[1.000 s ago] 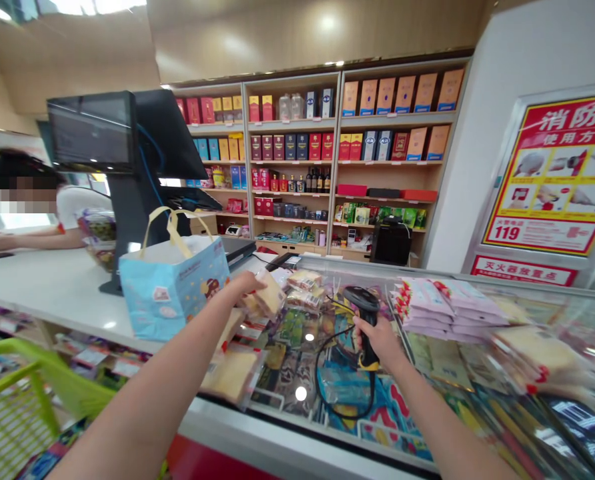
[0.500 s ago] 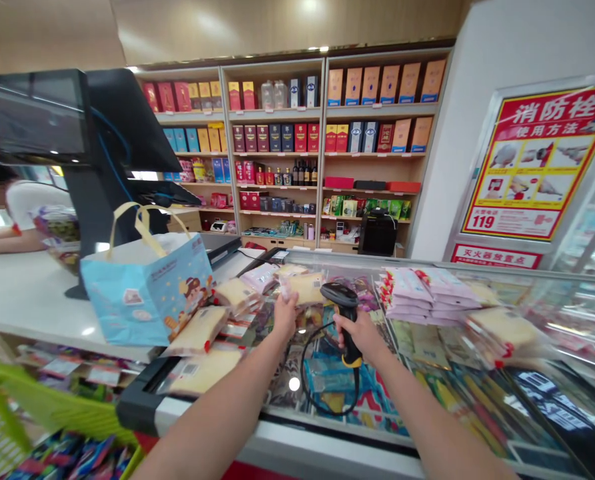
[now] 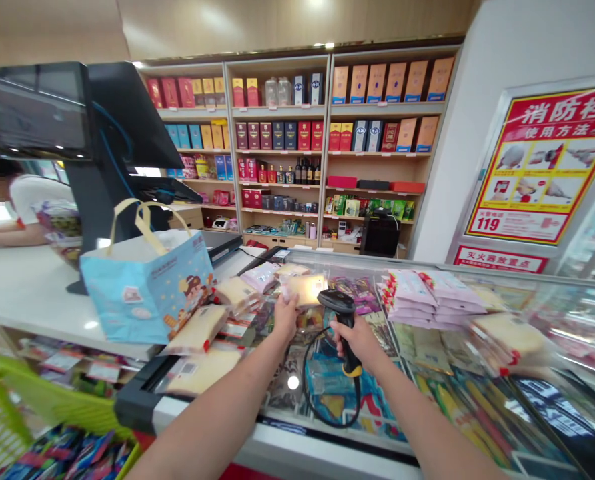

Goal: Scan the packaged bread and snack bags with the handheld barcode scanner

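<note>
My left hand [image 3: 285,315] grips a clear-wrapped yellowish bread packet [image 3: 305,289], held up over the glass counter. My right hand [image 3: 360,339] is closed round the handle of a black barcode scanner [image 3: 341,313]; its head sits just right of the packet and faces it. The scanner's black cable [image 3: 313,387] loops down over the glass. More wrapped bread packets [image 3: 197,331] lie to the left, beside a light blue paper bag [image 3: 145,288] with yellow handles.
A checkout screen on a black stand [image 3: 92,143] rises behind the bag on the white counter [image 3: 22,287]. A person in a white sleeve [image 3: 32,197] stands far left. Pink packets [image 3: 417,297] are stacked on the glass freezer lid [image 3: 477,380]. A green basket [image 3: 37,413] sits lower left.
My left hand carried a bread packet from beside the blue bag rightward to the scanner's head. My right hand kept hold of the scanner and tilted it toward the packet.
</note>
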The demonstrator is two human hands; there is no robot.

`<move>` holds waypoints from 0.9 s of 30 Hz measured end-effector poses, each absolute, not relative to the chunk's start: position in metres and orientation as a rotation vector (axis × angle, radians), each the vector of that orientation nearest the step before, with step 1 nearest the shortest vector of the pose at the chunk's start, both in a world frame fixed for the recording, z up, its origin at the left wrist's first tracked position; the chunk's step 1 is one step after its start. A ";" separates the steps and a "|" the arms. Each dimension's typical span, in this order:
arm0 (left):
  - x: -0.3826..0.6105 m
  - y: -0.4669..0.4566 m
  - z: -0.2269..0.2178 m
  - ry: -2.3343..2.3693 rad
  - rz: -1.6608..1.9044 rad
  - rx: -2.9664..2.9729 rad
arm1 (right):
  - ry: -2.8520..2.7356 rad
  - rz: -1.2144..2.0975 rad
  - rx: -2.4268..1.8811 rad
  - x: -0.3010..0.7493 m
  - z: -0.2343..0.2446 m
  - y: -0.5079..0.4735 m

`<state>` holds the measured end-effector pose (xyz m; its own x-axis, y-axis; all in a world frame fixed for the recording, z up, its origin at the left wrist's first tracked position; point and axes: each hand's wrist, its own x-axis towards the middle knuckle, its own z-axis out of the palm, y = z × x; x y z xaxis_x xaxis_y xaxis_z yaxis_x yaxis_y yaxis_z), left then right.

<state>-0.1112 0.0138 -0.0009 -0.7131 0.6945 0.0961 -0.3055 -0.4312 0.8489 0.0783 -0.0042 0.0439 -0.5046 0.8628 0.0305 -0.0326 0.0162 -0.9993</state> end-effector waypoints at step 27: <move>0.095 0.038 0.077 0.801 1.645 0.424 | -1.208 1.268 -0.865 0.202 0.078 -0.009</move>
<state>0.0953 0.0379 0.0771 -0.2367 0.9601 -0.1492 -0.7093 -0.0658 0.7018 0.2017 -0.0085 0.0782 -0.1035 0.9783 0.1792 -0.2263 0.1523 -0.9621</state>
